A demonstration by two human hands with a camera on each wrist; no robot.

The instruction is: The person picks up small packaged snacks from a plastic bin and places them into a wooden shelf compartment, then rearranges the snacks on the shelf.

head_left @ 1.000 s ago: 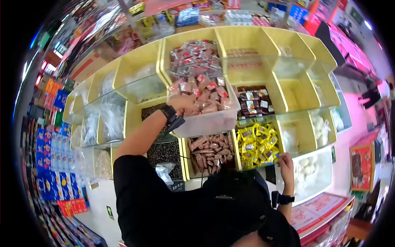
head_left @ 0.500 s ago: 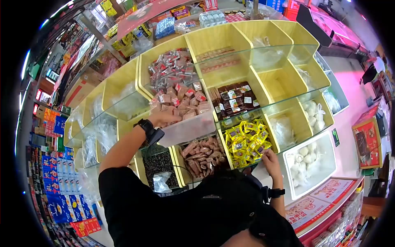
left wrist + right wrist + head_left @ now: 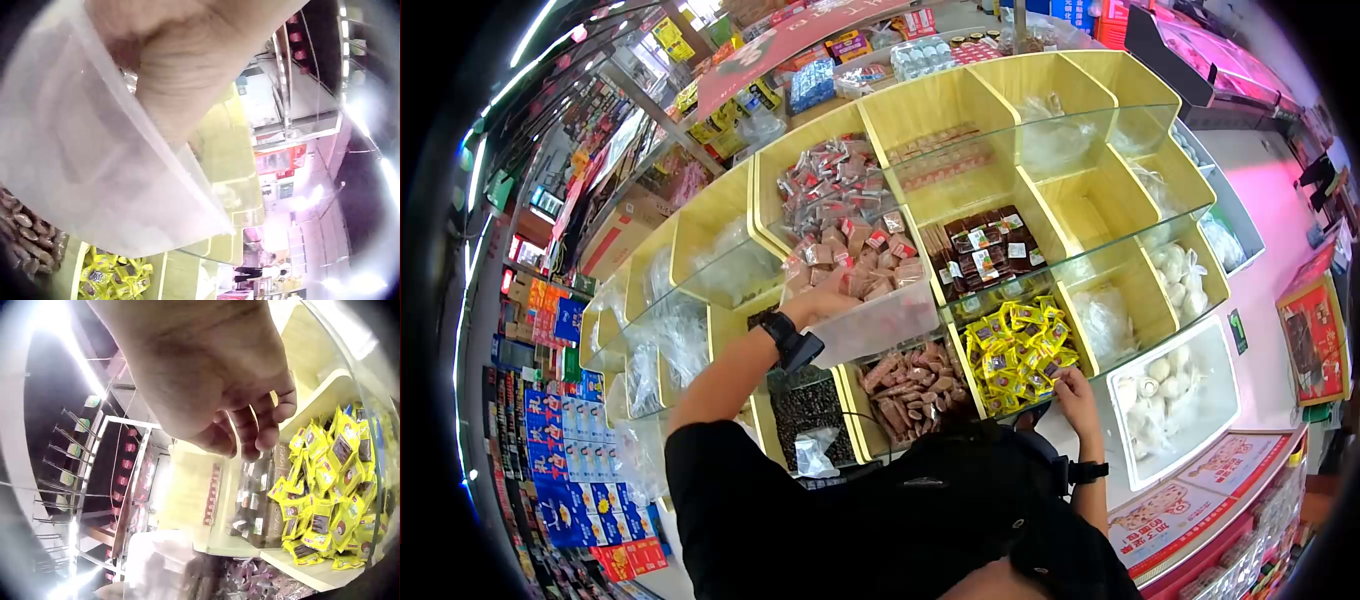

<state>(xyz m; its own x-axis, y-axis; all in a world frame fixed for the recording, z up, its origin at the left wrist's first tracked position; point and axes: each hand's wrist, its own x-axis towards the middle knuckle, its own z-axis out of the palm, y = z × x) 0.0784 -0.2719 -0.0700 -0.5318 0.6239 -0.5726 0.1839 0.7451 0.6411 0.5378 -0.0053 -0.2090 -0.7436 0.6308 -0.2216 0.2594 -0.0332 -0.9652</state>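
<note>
- Fingers of left hand [image 3: 822, 303], head view: among brown packets [image 3: 875, 262] in a translucent tub [image 3: 878, 327]; whether they grip, cannot tell. Tub: just behind wrapped brown sticks [image 3: 912, 392]. Right hand [image 3: 1080, 402]: near yellow packets [image 3: 1020, 352].
- Left wrist view: left hand across the tub's rim, fingertips hidden; yellow packets lower in view.
- Right wrist view: right-hand fingers relaxed, loosely bent, empty; yellow packets beside, dark packets [image 3: 253, 499] beyond.
</note>
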